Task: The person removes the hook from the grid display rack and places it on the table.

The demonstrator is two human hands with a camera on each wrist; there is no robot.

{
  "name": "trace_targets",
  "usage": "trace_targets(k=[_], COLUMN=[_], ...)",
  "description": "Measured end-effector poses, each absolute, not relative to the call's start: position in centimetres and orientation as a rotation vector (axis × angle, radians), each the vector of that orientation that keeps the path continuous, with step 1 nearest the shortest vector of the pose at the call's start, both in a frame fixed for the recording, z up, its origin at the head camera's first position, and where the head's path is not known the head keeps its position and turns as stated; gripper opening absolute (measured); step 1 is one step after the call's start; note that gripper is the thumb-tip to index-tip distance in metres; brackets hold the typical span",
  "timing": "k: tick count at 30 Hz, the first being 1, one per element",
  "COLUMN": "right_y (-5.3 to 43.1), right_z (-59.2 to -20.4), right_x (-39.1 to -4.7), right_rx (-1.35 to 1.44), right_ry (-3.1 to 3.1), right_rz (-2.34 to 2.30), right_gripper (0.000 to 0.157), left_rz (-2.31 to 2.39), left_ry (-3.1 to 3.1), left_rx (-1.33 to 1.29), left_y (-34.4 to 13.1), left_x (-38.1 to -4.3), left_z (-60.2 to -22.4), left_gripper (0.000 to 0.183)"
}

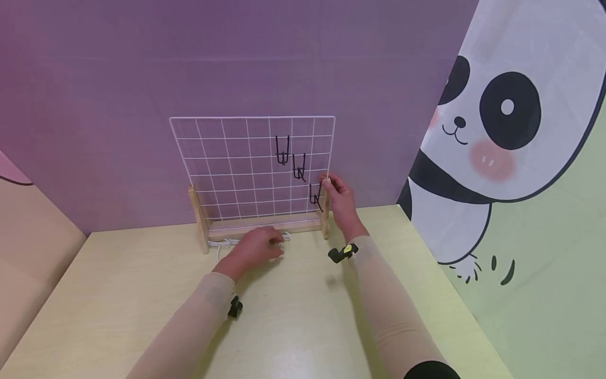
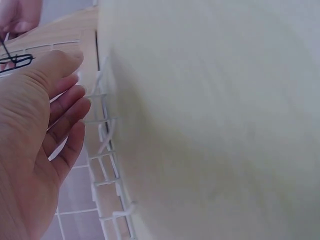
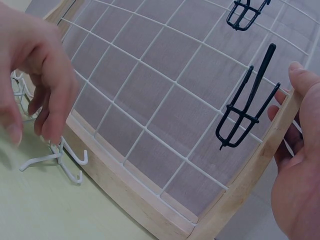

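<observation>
A white wire grid panel (image 1: pixel 255 117) stands upright in a wooden stand (image 1: pixel 199 218) against the back wall. Three black wire hooks hang on its right half, the lowest hook (image 3: pixel 243 114) beside the right post. My right hand (image 1: pixel 343 204) grips the top of that post (image 3: pixel 272 145), thumb in front and fingers behind. In front of the stand's base, my left hand (image 1: pixel 257 246) hovers low, its fingers loosely bent with nothing between them. Its fingertips come right over a white wire hook (image 3: pixel 61 156) in the right wrist view. More white hooks (image 2: pixel 107 170) lie in a row along the base.
The pale wooden table (image 1: pixel 284 316) carries the stand near its back edge. Behind it rises a purple wall (image 1: pixel 255 63), with a panda picture (image 1: pixel 530 173) on the right. Small black cameras (image 1: pixel 343 252) are strapped to both wrists.
</observation>
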State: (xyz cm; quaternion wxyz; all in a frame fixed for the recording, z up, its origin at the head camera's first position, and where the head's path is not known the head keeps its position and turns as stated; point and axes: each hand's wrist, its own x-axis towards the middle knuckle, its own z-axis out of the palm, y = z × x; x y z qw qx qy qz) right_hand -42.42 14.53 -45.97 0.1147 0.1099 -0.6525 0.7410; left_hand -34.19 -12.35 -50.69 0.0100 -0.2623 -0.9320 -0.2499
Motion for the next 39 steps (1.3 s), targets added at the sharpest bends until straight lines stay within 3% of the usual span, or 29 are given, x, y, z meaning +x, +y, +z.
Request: trace_targets(k=[9, 23, 39], right_y=[14.5, 14.5, 14.6], right_z=[-46.0, -45.8, -45.9], right_x=[-42.4, -42.2, -42.4], right_rx=[0.332, 0.333, 0.342], right_ry=[-1.916, -1.926, -1.935], right_rz=[2.177, 2.16, 2.16], right_gripper=[0.033, 0.034, 0.034], left_rz=[-0.927, -1.328, -1.223], left_ry=[-2.808, -2.366, -2.008], left_rx=[-0.688, -0.412, -0.532], left_y=[-12.7, -10.9, -8.7], left_x=[-34.1, -34.1, -34.9], left_z=[-48.1, -41.0, -36.2], left_gripper=[0.03, 0.029, 0.029])
